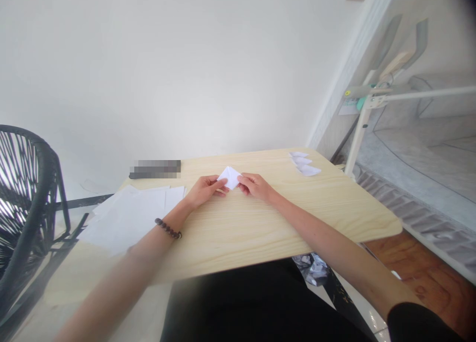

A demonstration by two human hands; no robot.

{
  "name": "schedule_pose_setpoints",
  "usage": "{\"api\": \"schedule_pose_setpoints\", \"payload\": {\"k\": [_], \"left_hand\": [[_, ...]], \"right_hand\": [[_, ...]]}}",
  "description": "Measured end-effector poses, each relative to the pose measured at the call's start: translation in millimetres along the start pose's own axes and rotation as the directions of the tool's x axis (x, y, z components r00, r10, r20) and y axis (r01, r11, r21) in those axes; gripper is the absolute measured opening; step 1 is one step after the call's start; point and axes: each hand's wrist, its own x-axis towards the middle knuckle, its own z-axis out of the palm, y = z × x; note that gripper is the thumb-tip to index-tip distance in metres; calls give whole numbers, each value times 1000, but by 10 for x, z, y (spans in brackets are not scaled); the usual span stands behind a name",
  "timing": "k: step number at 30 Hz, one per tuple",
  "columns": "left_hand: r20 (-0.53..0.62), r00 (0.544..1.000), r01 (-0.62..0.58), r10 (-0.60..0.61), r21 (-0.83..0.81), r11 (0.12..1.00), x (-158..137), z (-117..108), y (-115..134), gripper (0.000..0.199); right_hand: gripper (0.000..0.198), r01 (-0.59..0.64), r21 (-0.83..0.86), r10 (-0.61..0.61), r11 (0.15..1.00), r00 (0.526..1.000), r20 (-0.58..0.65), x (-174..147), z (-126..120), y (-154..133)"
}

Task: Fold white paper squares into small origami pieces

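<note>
A small piece of folded white paper, diamond-shaped with a crease down its face, is held just above the table between both hands. My left hand pinches its left corner, thumb on top and fingers beneath. On the opposite corner, my right hand grips with thumb and bent fingers. A dark beaded bracelet circles my left wrist. Three folded paper boats stand in a row toward the table's far right corner.
Loose white sheets lie spread on the left of the wooden table. A blurred dark object sits at the back left. A black woven chair stands left, and a white-framed machine stands right.
</note>
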Motion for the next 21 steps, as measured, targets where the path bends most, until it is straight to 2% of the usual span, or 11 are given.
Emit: {"api": "schedule_pose_setpoints", "payload": {"k": [6,11,14,18,21], "left_hand": [[-77,987,-121,143,239,963,30,-61,-67,33],[-169,924,-235,344,460,857,34,-93,-52,27],[-113,911,-262,397,585,767,36,-130,-56,24],[76,932,-299,353,710,637,30,-174,-94,23],[165,930,-332,327,757,562,22,-186,-103,25]], "right_hand": [[23,108,-175,-145,979,966,-212,14,5,21],[15,181,-336,-252,924,951,-180,20,-24,42],[13,217,-491,-310,844,944,-115,22,-40,56],[13,201,-663,-280,721,960,-14,33,-71,94],[12,216,-702,-263,679,964,41,36,-103,107]]}}
